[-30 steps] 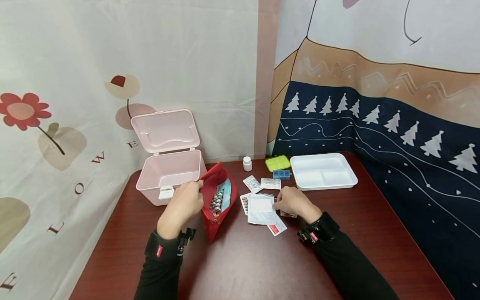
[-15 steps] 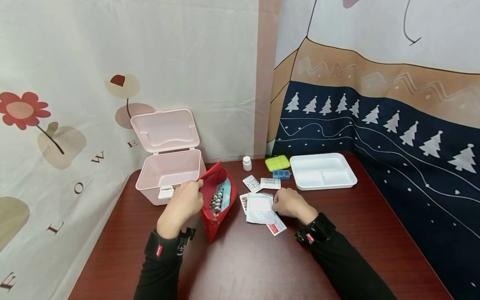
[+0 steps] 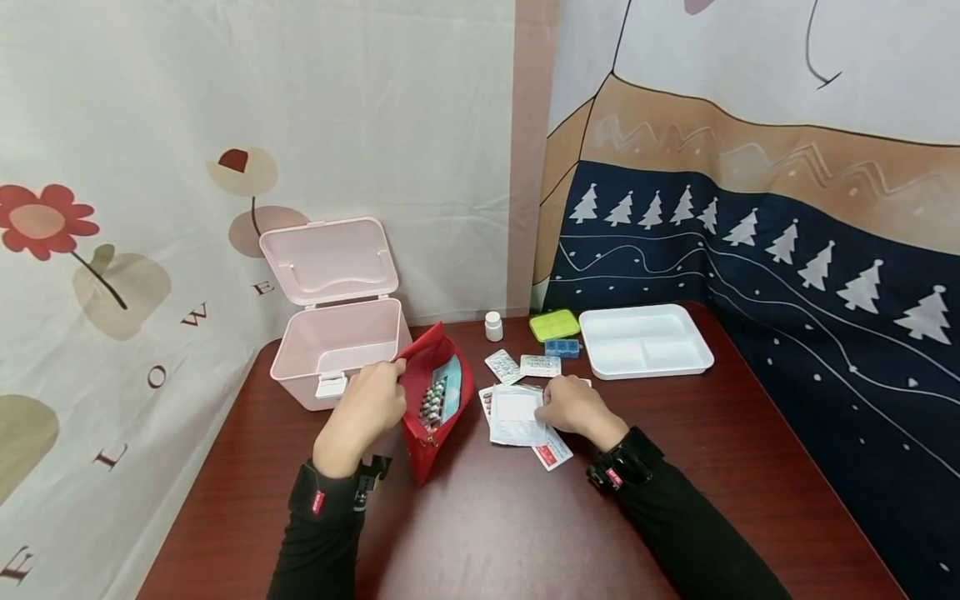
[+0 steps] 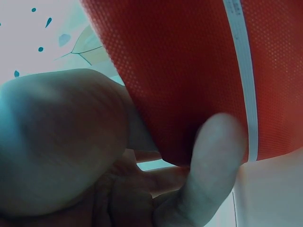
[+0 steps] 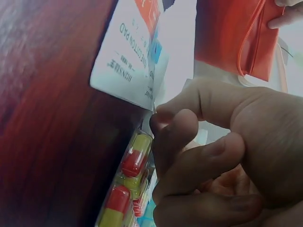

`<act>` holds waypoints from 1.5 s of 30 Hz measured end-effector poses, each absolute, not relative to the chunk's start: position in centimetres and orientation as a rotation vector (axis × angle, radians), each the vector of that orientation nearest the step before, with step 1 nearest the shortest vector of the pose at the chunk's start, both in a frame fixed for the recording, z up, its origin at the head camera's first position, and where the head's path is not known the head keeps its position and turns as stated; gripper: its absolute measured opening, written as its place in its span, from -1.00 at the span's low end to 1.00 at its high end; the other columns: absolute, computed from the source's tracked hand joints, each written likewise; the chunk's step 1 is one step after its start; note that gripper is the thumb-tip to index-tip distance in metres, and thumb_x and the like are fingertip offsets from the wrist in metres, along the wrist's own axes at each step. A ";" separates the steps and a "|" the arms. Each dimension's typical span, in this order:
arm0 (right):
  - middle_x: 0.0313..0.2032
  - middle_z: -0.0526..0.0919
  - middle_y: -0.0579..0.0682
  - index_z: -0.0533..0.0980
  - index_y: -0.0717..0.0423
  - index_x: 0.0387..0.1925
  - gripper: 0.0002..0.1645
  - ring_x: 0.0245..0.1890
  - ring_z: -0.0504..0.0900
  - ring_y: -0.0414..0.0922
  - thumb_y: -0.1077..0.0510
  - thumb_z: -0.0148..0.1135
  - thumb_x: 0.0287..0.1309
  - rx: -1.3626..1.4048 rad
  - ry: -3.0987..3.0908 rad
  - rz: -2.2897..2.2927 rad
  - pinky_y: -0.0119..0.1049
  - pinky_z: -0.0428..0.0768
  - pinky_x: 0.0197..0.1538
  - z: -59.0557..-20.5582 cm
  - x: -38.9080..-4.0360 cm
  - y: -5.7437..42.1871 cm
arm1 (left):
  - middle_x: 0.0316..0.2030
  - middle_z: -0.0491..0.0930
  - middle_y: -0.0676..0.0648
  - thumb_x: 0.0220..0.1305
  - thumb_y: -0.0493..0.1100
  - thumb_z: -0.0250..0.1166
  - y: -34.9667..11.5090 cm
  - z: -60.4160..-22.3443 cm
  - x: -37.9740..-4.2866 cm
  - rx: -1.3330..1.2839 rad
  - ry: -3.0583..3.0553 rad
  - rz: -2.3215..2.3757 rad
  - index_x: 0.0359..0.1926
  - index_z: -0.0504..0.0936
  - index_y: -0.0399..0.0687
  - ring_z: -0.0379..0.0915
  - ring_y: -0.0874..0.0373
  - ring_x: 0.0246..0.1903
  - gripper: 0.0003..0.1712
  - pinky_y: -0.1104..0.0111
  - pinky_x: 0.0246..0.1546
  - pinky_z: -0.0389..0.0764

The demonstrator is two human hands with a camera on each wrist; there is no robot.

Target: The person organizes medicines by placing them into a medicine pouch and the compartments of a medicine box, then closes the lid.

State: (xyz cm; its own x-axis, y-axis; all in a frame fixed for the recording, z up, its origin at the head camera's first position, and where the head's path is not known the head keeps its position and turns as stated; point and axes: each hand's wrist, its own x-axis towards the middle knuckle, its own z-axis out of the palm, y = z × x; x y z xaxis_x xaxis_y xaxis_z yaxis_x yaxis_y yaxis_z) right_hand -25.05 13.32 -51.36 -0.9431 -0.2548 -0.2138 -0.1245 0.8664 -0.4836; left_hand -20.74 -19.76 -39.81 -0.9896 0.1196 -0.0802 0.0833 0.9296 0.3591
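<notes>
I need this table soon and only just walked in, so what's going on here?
A person at the table is handling medical supplies. The left hand grips the edge of an open red pouch, with capsules showing inside. The right hand pinches the right edge of a white packet, which lies over other packs. Beyond it are two blister packs and a white bottle. A pink box stands open at left; a white tray sits at far right.

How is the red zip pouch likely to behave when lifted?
The red zip pouch will probably flex, since its sides look like thin woven fabric. It may sag, as the left hand grips only one edge. The capsule blister pack inside could slide out, because the mouth gapes open.
</notes>
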 end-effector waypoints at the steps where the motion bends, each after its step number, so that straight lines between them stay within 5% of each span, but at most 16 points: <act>1: -0.71 0.17 -0.24 0.33 -0.12 -0.83 -0.49 -0.59 0.21 -0.18 0.10 0.36 0.13 -0.289 2.767 -0.688 -0.29 0.18 -0.46 -51.2 -25.0 13.3 | 0.18 0.70 -0.35 0.48 -0.31 0.21 -19.7 -39.8 -20.7 0.157 2.987 0.549 0.45 0.59 -0.28 0.61 -0.14 -0.07 -0.44 0.17 -0.19 0.60; 8: -0.65 0.59 -0.14 0.66 -0.06 -0.61 -0.64 -0.60 0.56 -0.15 0.05 0.32 0.35 -0.228 2.708 -0.662 -0.29 0.44 -0.46 -49.5 -25.0 14.0 | 0.18 0.70 -0.35 0.47 -0.31 0.20 -19.7 -39.7 -20.8 0.159 2.989 0.542 0.45 0.59 -0.28 0.62 -0.15 -0.06 -0.44 0.13 -0.14 0.63; 14: -0.64 0.54 -0.13 0.63 -0.02 -0.61 -0.63 -0.59 0.51 -0.15 0.07 0.35 0.37 -0.220 2.825 -0.700 -0.27 0.39 -0.45 -49.1 -25.2 15.3 | 0.17 0.70 -0.36 0.47 -0.31 0.23 -19.6 -39.7 -20.7 0.146 2.978 0.550 0.43 0.59 -0.30 0.62 -0.15 -0.07 -0.46 0.18 -0.19 0.63; 23: -0.07 0.85 0.09 0.83 0.05 -0.15 -0.81 -0.18 0.76 0.00 0.05 0.44 0.39 -0.304 2.958 -0.682 0.00 0.72 -0.11 -50.5 -25.9 14.7 | 0.16 0.71 -0.34 0.47 -0.33 0.20 -19.8 -39.9 -20.5 0.153 2.995 0.557 0.41 0.61 -0.28 0.62 -0.14 -0.08 -0.47 0.15 -0.16 0.62; 29: 0.03 0.85 0.11 0.85 0.04 -0.09 -0.80 0.06 0.80 0.10 0.06 0.47 0.37 -0.317 2.970 -0.669 0.11 0.75 0.08 -51.1 -25.9 14.6 | 0.17 0.70 -0.36 0.47 -0.33 0.19 -19.8 -39.9 -20.6 0.155 2.997 0.547 0.43 0.60 -0.29 0.62 -0.14 -0.09 -0.46 0.15 -0.17 0.61; 45: -0.15 0.83 0.05 0.82 0.03 -0.22 -0.85 -0.24 0.71 -0.06 0.11 0.38 0.41 -0.283 2.948 -0.734 -0.03 0.70 -0.10 -50.3 -26.1 15.4 | 0.16 0.71 -0.35 0.47 -0.32 0.21 -19.5 -39.8 -20.7 0.160 2.996 0.548 0.41 0.61 -0.28 0.61 -0.14 -0.09 -0.47 0.17 -0.18 0.61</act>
